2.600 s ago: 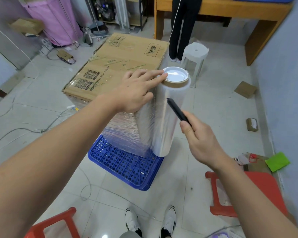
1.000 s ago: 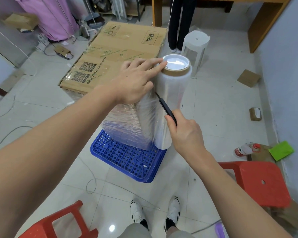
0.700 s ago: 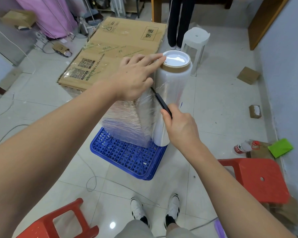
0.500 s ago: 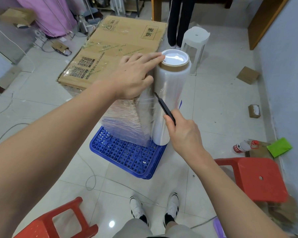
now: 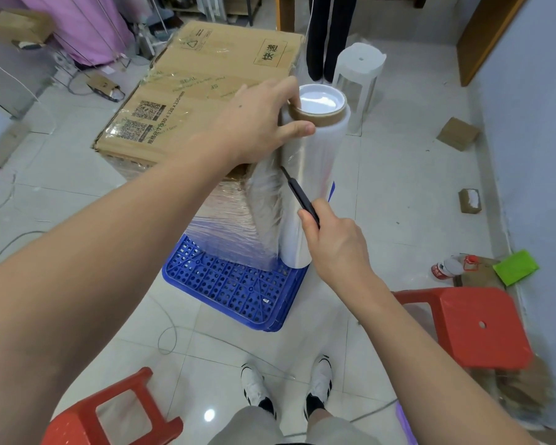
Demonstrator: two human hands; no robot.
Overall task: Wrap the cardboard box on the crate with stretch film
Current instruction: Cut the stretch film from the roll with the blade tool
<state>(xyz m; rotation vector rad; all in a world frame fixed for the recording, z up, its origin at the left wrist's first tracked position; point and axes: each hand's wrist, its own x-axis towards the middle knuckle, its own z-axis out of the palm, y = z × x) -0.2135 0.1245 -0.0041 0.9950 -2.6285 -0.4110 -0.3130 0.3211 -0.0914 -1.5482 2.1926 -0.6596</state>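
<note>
Box (image 5: 206, 91) sits wrapped on the blue crate (image 5: 238, 290), so with the left hand (image 5: 257, 123) gripping the film roll (image 5: 312, 175) and the right hand (image 5: 331, 242) clenching the cutter (image 5: 299, 194), I'd keep the film taut and slice downward.

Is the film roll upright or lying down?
Upright: the roll stands on end on the crate, core opening facing up, left hand gripping its top.

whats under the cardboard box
The cardboard box stands on a blue crate. Only the crate's near part shows; the box and film cover the rest.
</note>
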